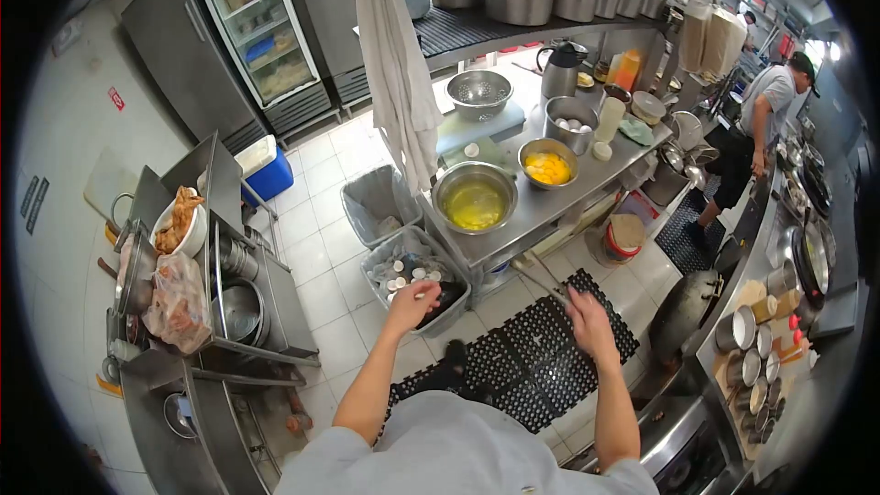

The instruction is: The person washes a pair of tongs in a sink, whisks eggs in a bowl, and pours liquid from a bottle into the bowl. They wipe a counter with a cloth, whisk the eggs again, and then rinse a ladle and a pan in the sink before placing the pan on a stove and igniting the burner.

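My left hand (412,307) is over the front grey bin (376,268), fingers curled together; what they hold, if anything, I cannot make out. White eggshells (400,267) lie on the bin's plastic liner, close to my fingertips. My right hand (589,319) hangs above the black rubber mat, in front of the table, with fingers apart and nothing visible in it. On the steel table, a large bowl (441,185) holds egg whites (476,208). A smaller bowl (522,155) beside it contains yolks (548,168). Whole eggs (570,125) sit in a steel pot (550,113) behind.
One egg (472,150) rests near a colander (478,94) on the table (513,231). A second bin (353,197) stands behind the first. To the left, a steel rack holds a bagged item (180,302). A co-worker (768,110) stands at the right-hand stoves.
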Demonstrator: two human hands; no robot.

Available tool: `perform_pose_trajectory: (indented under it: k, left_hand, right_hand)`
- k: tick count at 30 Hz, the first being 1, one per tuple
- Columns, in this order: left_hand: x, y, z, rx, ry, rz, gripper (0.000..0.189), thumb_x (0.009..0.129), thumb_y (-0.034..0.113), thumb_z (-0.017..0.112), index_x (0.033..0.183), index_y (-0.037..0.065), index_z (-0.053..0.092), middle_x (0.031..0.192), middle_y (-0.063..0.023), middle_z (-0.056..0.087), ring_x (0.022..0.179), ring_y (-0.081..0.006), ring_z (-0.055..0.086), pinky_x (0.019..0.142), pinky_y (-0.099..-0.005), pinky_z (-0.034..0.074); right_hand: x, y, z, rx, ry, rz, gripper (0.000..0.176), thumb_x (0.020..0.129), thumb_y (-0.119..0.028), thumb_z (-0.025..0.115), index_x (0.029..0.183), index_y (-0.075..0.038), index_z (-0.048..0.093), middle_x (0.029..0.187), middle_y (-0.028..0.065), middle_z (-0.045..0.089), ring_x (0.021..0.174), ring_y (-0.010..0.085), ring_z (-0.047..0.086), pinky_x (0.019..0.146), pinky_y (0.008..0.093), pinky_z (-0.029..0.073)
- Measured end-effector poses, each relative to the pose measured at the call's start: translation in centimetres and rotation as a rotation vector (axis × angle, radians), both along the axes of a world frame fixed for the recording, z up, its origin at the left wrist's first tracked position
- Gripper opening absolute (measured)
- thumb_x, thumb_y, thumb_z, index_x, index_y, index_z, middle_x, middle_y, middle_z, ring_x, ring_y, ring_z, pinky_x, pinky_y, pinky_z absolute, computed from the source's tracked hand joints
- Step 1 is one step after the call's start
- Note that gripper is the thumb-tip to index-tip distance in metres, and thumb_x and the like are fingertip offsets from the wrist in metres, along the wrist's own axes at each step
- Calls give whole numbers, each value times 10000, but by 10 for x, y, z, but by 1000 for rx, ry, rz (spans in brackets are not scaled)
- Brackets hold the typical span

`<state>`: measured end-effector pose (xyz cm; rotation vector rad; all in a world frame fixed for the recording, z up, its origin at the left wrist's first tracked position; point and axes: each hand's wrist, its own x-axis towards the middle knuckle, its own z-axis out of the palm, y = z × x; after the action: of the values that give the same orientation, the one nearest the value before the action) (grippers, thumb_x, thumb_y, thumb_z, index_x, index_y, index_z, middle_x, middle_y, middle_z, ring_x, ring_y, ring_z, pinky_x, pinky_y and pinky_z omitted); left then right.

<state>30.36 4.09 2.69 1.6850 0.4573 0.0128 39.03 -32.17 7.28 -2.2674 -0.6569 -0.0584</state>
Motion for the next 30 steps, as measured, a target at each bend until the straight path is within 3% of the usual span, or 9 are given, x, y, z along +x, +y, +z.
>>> perform_pose_trajectory:
  k: [5,7,10,17,20,23,27,28,30]
  left_hand:
    - [99,28,-25,-199,-64,166,369,945,277,588,1180,-5,548,1014,-98,623,816,-185,668,682,-257,548]
    - [140,29,-27,-310,-17,242,392,943,279,588,1196,-9,505,1036,-112,602,837,-215,670,691,-284,567]
    - [176,30,-41,-500,12,286,344,948,227,563,1162,-13,443,1041,-128,557,838,-216,663,673,-320,595]
    - [185,36,-24,-431,50,227,267,930,119,529,1146,-6,434,1025,-139,533,885,-255,642,690,-362,616]
    - [182,36,-17,-486,47,239,259,923,110,532,1143,2,449,1004,-128,532,897,-244,624,666,-367,615]
    - [181,35,-32,-429,-1,253,269,908,122,560,1130,6,462,1004,-119,539,904,-223,610,634,-366,609]
    - [173,28,-22,-442,47,351,350,899,177,592,1206,45,489,1061,-116,564,899,-222,617,607,-344,593]
    - [172,30,-29,-463,30,342,348,896,162,592,1212,56,491,1072,-117,578,874,-212,628,619,-343,595]
    - [164,22,-1,-465,-40,315,321,892,112,565,1198,53,492,1044,-117,600,826,-206,652,594,-338,590]
  right_hand:
    - [144,121,39,-340,-330,42,223,821,-123,598,1026,-56,654,922,121,635,901,342,592,803,416,478]
    - [198,151,5,-512,-524,61,158,812,-146,587,922,-80,680,934,107,659,912,332,607,793,420,495]
    - [228,179,-6,-571,-138,284,185,824,-174,564,921,-113,709,935,101,671,913,321,622,792,426,506]
    - [263,189,-1,-424,-128,239,235,822,-163,582,1014,-147,715,937,133,673,854,326,637,748,444,517]
    - [272,188,-2,-532,-85,431,222,824,-154,580,993,-144,723,911,138,675,850,329,640,757,430,519]
    - [283,192,1,-440,-53,241,215,823,-165,587,988,-155,726,911,130,683,845,320,651,768,414,523]
    - [294,181,-20,-416,42,605,206,840,-240,594,990,-188,724,912,110,688,844,292,660,750,428,522]
    - [289,183,-10,-436,-94,395,211,811,-231,601,976,-193,726,868,104,685,823,304,659,733,440,522]
    - [292,182,-1,-607,-112,412,265,744,-208,603,977,-203,728,854,97,687,840,299,662,726,433,527]
